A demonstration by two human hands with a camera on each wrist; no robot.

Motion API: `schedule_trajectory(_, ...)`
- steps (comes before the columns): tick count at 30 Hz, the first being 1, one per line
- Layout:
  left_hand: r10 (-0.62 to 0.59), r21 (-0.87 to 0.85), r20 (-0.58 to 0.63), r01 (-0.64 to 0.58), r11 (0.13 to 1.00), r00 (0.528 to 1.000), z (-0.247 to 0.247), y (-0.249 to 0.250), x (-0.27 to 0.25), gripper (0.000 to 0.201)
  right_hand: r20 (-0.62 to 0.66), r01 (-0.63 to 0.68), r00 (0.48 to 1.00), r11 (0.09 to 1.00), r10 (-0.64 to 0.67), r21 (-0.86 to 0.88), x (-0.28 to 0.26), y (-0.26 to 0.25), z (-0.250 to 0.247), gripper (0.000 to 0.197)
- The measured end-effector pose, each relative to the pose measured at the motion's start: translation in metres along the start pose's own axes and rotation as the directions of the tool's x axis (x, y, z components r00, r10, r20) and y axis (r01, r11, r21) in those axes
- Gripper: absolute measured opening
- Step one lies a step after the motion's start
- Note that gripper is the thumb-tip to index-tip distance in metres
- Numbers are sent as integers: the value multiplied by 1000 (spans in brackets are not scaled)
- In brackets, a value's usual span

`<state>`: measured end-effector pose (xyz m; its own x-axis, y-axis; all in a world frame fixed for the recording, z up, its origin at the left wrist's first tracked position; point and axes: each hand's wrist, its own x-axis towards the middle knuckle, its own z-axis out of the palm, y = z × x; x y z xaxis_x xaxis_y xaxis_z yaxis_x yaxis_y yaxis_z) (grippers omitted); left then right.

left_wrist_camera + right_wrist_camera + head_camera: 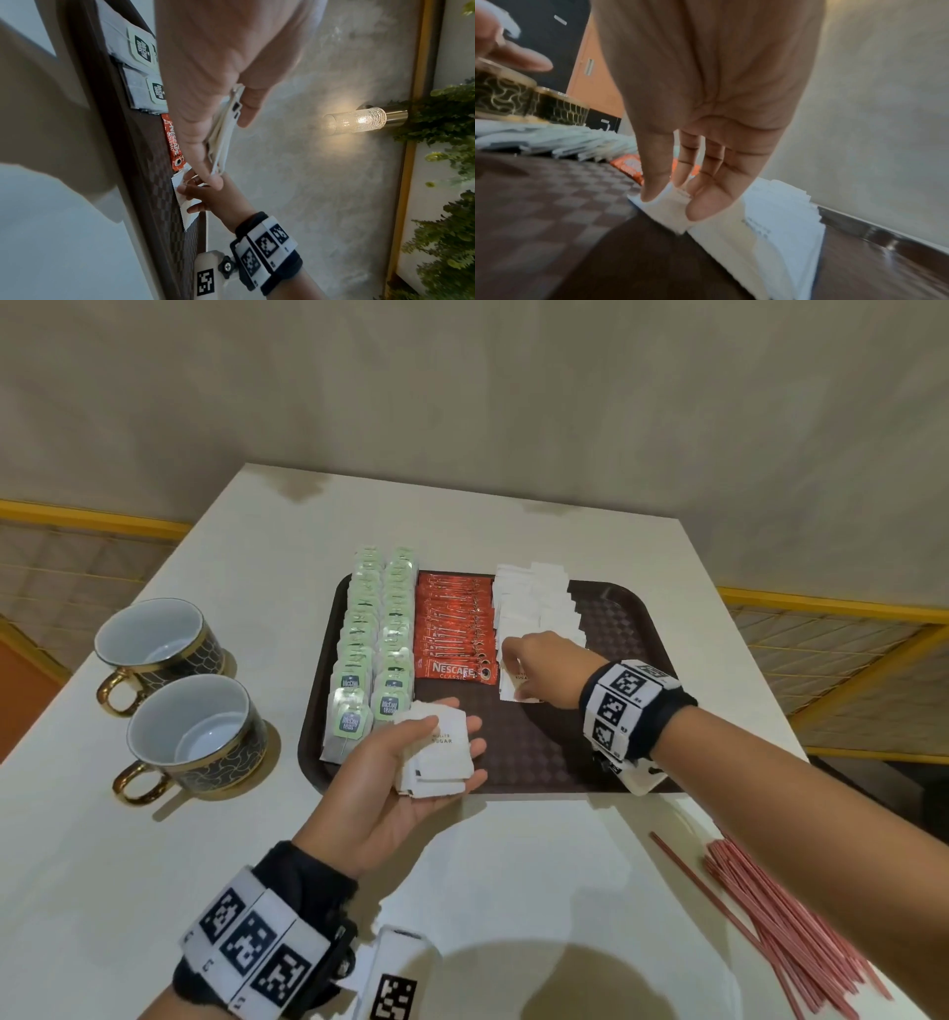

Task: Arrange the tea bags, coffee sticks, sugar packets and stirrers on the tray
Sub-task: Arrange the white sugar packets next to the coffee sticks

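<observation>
A brown tray [626,629] holds two columns of tea bags [375,634] on its left, red coffee sticks [454,629] in the middle and overlapping white sugar packets [539,603] to their right. My left hand [452,737] lies palm up over the tray's near edge, its thumb holding a stack of sugar packets [441,762]. My right hand [516,675] reaches over the tray and pinches one sugar packet [670,215] at the near end of the sugar row, beside the front coffee stick. Pink stirrers [780,927] lie loose on the table, right of the tray.
Two dark, gold-patterned cups [154,649] [195,737] stand on the white table [513,865] left of the tray. The tray's right part [616,711] is bare brown. A yellow-framed rail runs behind the table on both sides.
</observation>
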<state>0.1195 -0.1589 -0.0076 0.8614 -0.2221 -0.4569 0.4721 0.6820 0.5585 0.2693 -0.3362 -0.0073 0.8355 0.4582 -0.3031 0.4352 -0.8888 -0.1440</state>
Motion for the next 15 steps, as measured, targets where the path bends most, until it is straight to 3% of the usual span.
schedule_trajectory(2,11,23,27,-11,1000,1000,1,1,0,34,-47,25,999,991,-19,128,-8,-3,-6,20)
schedule_trajectory(4,37,76,45,-41,996,998,2,2,0,34,-123,58,992,923,-11,381,-21,-10,-13,17)
schedule_trajectory(7,75,162,34,-80,984,997,3,2,0,31,-85,54,996,616,21,786,-47,-27,-21,29)
schedule_trajectory(9,83,202,29,-87,975,996,6,1,-1,30,-33,50,999,518,-43,854,-61,-35,-21,30)
schedule_trajectory(12,65,251,51,-76,965,997,9,-1,-3,31,-5,64,994,559,-106,827,-72,-40,-14,26)
schedule_trajectory(15,18,206,105,-39,978,994,9,-2,-6,33,-50,44,999,503,-3,863,-78,-32,-14,20)
